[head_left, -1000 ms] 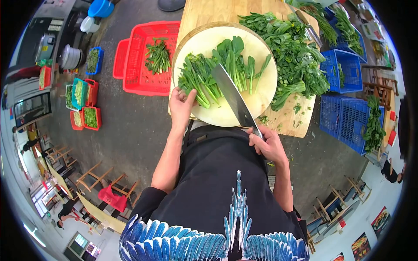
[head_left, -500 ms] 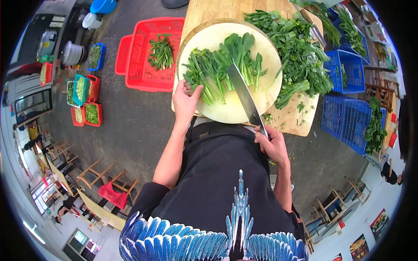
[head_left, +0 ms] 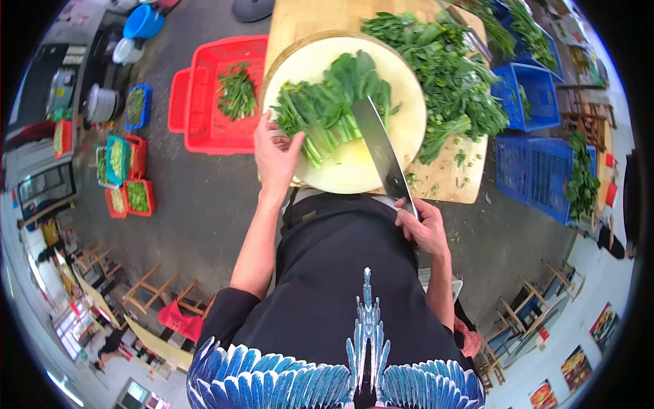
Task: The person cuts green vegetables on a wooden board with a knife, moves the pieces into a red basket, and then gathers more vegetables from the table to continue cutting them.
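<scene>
A bunch of leafy green vegetables with stalks (head_left: 327, 109) lies on a round chopping board (head_left: 344, 178), stalk ends toward me. My left hand (head_left: 278, 153) is at the bunch's left side, thumb and fingers apart, touching its edge. In my right hand (head_left: 424, 228) is the handle of a broad kitchen knife (head_left: 383, 150). Its blade slants across the board, with the tip beside the stalks on the right side of the bunch. My right fingers wrap round the handle and partly hide it.
Right of the board, a large heap of leafy greens (head_left: 449, 82) covers part of the wooden table (head_left: 306, 15). A red basket (head_left: 204, 140) holding cut greens stands at left. Blue crates (head_left: 524, 170) are at right. Small cut bits lie near the table's front edge.
The greens on the board are pressed closer together, with the right-hand stalks shifted left toward the rest. The knife blade has moved in against them. The whole view has shifted slightly.
</scene>
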`<action>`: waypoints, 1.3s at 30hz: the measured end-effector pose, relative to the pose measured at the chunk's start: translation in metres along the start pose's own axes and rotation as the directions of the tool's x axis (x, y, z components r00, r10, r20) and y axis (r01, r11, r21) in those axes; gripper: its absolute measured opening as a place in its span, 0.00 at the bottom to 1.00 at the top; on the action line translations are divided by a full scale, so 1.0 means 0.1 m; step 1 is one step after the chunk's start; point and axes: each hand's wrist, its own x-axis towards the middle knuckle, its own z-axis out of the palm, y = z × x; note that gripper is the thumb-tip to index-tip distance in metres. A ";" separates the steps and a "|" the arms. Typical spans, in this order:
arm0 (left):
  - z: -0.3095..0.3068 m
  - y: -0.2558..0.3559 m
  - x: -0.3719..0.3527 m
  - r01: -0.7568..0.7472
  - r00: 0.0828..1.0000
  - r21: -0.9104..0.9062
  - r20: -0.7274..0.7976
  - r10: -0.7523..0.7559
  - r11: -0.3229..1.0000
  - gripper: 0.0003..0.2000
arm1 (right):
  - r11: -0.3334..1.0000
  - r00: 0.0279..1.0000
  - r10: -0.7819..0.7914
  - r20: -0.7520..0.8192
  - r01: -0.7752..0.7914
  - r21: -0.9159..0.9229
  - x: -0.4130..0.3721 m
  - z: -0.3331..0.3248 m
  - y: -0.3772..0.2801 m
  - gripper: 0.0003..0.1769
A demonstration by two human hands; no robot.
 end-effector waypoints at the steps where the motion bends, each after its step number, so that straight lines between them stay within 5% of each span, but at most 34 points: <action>1: 0.08 -0.01 0.01 -0.040 0.999 -0.049 -0.021 0.039 0.998 0.36 | 0.999 1.000 -0.009 -0.018 0.010 0.047 -0.02 -0.02 0.03 0.11; 5: 0.27 -0.16 -0.03 -0.067 0.997 -0.176 -0.055 0.059 0.982 0.31 | 0.996 0.992 -0.035 -0.125 0.044 0.076 -0.15 -0.17 0.11 0.11; 9: 0.17 -0.10 -0.04 -0.183 0.971 0.064 -0.143 0.190 0.981 0.27 | 0.985 0.946 -0.073 -0.317 0.119 0.127 -0.28 -0.34 0.24 0.11; 13: 0.17 -0.17 0.07 -0.298 0.946 0.270 -0.048 0.322 0.916 0.25 | 0.944 0.867 -0.114 -0.485 0.248 0.220 -0.36 -0.56 0.48 0.11; 17: 0.21 -0.05 0.03 -0.185 0.965 0.171 -0.154 0.212 0.968 0.22 | 0.930 0.831 -0.085 -0.550 0.263 0.255 -0.44 -0.71 0.66 0.10; 18: 0.20 0.02 0.03 -0.275 0.914 0.366 -0.187 0.359 0.889 0.20 | 0.928 0.832 -0.085 -0.548 0.265 0.260 -0.45 -0.73 0.71 0.10; 22: 0.37 0.51 -0.19 -0.531 0.805 0.389 -0.045 0.592 0.752 0.15 | 0.903 0.834 -0.082 -0.546 0.293 0.313 -0.43 -0.77 0.86 0.11; 24: 0.67 0.71 -0.27 -0.697 0.717 0.155 0.157 0.679 0.700 0.14 | 0.893 0.837 -0.075 -0.542 0.299 0.337 -0.39 -0.79 0.92 0.11; 25: 0.85 0.81 -0.39 -0.510 0.812 -0.029 0.313 0.492 0.860 0.14 | 0.893 0.840 -0.069 -0.539 0.292 0.342 -0.37 -0.81 0.95 0.11; 26: 1.04 0.92 -0.48 -0.411 0.782 -0.062 0.488 0.387 0.909 0.14 | 0.895 0.842 -0.062 -0.536 0.285 0.344 -0.37 -0.84 0.97 0.11; 30: 1.93 1.15 -0.45 -0.827 0.355 -0.096 0.674 0.647 0.554 0.11 | 0.899 0.852 -0.020 -0.523 0.244 0.363 -0.42 -0.93 0.96 0.11; 33: 2.62 1.13 -0.23 -0.952 0.209 0.036 0.804 0.557 0.304 0.09 | 0.910 0.854 0.004 -0.520 0.212 0.356 -0.47 -1.00 0.98 0.11; 38: 3.21 1.25 -0.13 -0.947 0.177 0.189 0.982 0.071 -0.258 0.12 | 0.914 0.841 0.029 -0.540 0.197 0.355 -0.61 -1.06 1.10 0.10; 39: 3.27 1.18 -0.16 -0.937 0.227 0.234 0.972 0.059 -0.260 0.13 | 0.916 0.836 0.042 -0.546 0.186 0.355 -0.64 -1.06 1.13 0.10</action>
